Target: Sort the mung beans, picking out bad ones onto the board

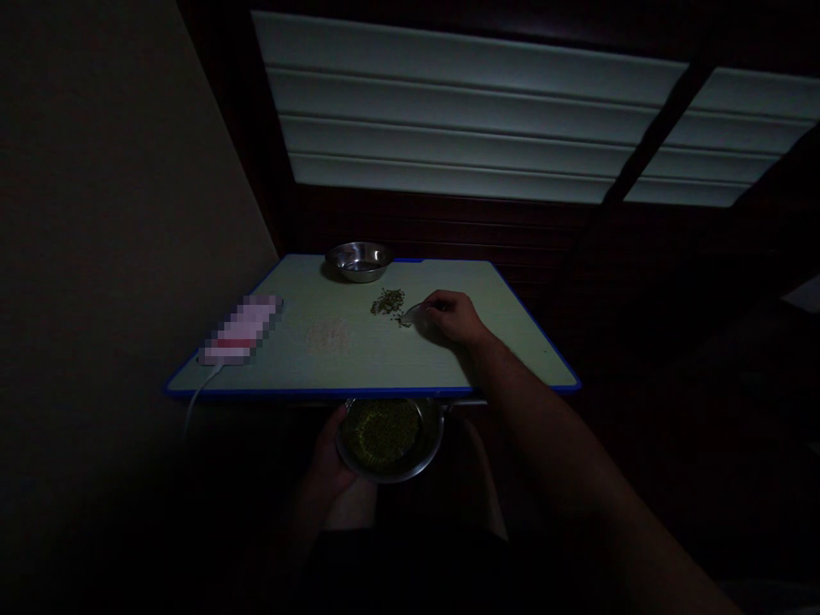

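Below the table's front edge, my left hand (331,457) grips the left side of a metal bowl (419,468). Small green beans (384,431), which look like mung beans, lie inside it. Over the table, my right hand (452,314) is closed around a small greyish, see-through flat piece (415,314); dim light hides its exact kind. Its tip touches the tabletop at the edge of a loose pile of the same beans (388,301), just left of my fingers.
A second metal bowl (360,263) stands at the back of the pale green, blue-edged table (442,369). On the left lies a blurred phone-like object (242,331) with a white cable (200,389). Pale specks (326,335) mark the surface. Behind are slatted window panels (448,120).
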Available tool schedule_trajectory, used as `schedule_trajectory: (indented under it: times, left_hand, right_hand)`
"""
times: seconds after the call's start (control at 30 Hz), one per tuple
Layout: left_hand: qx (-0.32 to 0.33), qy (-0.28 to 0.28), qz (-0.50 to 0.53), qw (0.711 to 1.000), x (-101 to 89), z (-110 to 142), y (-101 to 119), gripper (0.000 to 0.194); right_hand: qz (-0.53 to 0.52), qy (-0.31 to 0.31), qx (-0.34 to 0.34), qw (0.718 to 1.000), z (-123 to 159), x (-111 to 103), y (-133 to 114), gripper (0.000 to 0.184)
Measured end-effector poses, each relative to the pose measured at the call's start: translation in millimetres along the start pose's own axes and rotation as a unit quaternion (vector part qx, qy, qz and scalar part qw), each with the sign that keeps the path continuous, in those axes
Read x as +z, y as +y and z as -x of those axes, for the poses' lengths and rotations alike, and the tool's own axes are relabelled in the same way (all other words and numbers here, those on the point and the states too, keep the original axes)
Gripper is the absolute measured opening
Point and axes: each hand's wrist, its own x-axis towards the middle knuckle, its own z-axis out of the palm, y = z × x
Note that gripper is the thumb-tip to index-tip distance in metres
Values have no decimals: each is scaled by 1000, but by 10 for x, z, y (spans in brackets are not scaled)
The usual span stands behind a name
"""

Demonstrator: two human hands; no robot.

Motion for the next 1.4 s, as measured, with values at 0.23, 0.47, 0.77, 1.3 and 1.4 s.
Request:
schedule_trajectory:
  times: [0.23, 0.47, 0.77, 1.3, 1.4]
  left_hand:
    - [0, -20, 13, 1000, -39, -19, -6, 19]
    - [-7, -32, 18, 999, -64, -26, -6, 21]
    - [-9, -5, 9, 1000, -1, 3, 7, 19]
    - [0, -34, 17, 999, -42, -18, -1, 19]
    - [-4, -36, 21, 999, -25, -4, 3, 18]
  right_hand:
    - [37, 32, 27, 998, -10, -21, 33, 14]
    - [40, 4, 23, 999, 12, -28, -16, 13]
    - [32, 7, 24, 999, 7, -28, -12, 13]
    - [35, 13, 20, 999, 8, -31, 10, 13]
    - [36, 13, 25, 999, 9, -33, 7, 11]
